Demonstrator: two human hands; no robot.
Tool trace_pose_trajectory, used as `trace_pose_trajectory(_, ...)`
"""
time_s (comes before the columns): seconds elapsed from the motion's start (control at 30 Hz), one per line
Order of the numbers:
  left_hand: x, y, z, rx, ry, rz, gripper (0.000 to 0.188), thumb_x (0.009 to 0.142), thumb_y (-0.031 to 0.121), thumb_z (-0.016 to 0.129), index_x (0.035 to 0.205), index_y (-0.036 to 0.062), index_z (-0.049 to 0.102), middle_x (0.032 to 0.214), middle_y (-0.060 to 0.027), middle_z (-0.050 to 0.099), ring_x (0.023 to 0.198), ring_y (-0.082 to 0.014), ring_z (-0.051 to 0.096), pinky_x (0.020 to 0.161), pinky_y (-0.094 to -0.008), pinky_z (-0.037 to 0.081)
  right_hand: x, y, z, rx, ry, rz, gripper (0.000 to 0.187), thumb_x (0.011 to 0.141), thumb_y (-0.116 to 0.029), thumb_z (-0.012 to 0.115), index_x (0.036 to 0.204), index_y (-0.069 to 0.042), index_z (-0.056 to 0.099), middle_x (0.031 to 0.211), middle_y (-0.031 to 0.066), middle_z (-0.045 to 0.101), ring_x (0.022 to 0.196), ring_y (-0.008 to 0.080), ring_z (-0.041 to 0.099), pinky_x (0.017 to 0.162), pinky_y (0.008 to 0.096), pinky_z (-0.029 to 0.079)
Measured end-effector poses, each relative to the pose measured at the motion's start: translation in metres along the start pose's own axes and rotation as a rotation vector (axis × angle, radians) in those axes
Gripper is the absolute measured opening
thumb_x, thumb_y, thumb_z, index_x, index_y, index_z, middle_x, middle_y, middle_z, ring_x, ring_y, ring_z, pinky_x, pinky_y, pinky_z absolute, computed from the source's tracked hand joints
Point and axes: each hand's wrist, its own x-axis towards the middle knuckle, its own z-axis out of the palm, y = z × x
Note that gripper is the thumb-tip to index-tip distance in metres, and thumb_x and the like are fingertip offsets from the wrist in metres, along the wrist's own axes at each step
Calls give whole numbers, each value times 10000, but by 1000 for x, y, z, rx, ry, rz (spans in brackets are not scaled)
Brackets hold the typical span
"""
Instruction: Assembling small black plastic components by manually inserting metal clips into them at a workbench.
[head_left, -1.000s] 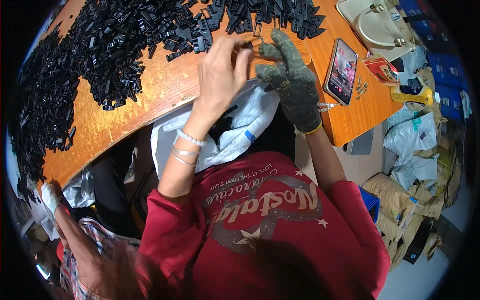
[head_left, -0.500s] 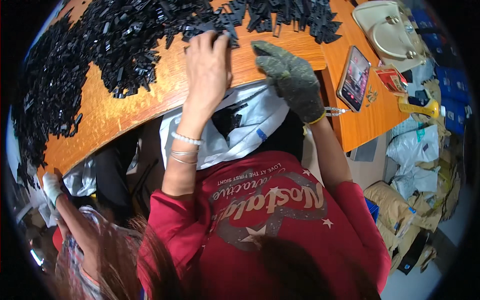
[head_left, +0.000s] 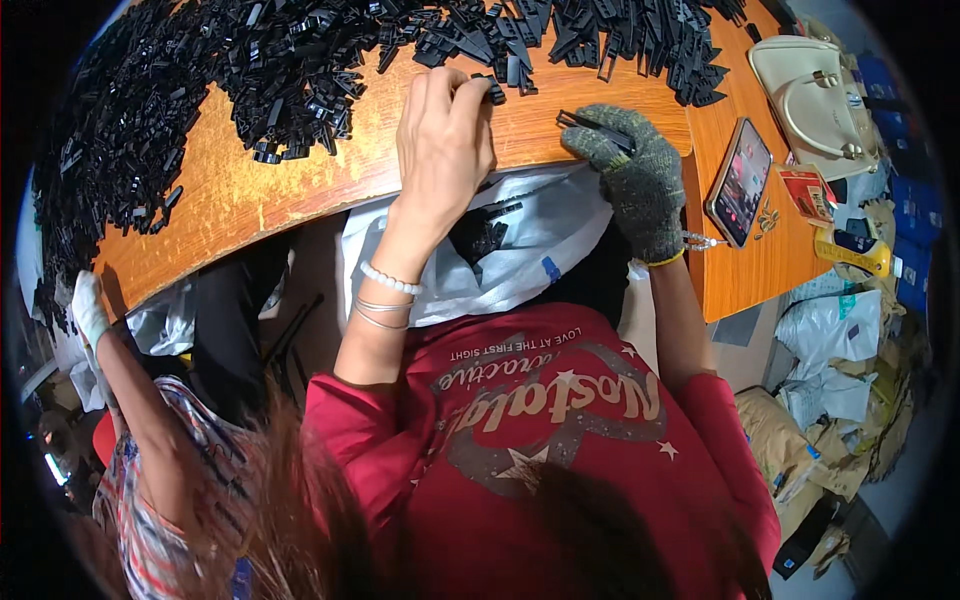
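My left hand [head_left: 447, 145], bare with bracelets at the wrist, bends over the table's near edge. Its fingers are closed at a small black plastic piece [head_left: 494, 90], partly hidden by the fingertips. To its right, my right hand [head_left: 640, 175] wears a dark grey knitted glove and grips a long narrow black plastic part [head_left: 597, 130] between thumb and fingers. One forked end of that part sticks out to the left. Below both hands, a white sack [head_left: 520, 275] hangs open at the table edge, with several black parts [head_left: 482, 232] inside.
Heaps of black plastic parts [head_left: 290, 75] cover the far and left side of the wooden table [head_left: 235, 205]. A phone [head_left: 739, 182], a cream handbag [head_left: 810, 105], a red packet [head_left: 806, 195] and a yellow bottle [head_left: 852, 250] are at right. A co-worker's gloved hand [head_left: 90, 305] rests at far left.
The view has shifted, moving the scene mostly right. My right hand, seen earlier with nothing visible in it, now grips a black part. My left hand stays near the pile's edge, fingers closed.
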Motion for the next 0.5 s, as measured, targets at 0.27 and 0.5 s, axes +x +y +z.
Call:
trace_pose_trajectory(0.27,11,3,8,249,-92,-28,282,796,213,720,915,5,573,878,-124,512,826,-281,491,722,-389,382,2,2,6,-42,53,-104,381,718,22,616,1042,-149,720,1094,109,665,924,261,671,744,317,550)
trace_pose_trajectory(0.5,2,-11,-2,152,-122,5,179,820,65,659,974,18,580,936,-132,536,872,-303,515,763,-405,420,-4,8,13,-95,93,-109,344,758,-85,612,1063,-205,717,1110,76,668,1023,267,645,850,385,534)
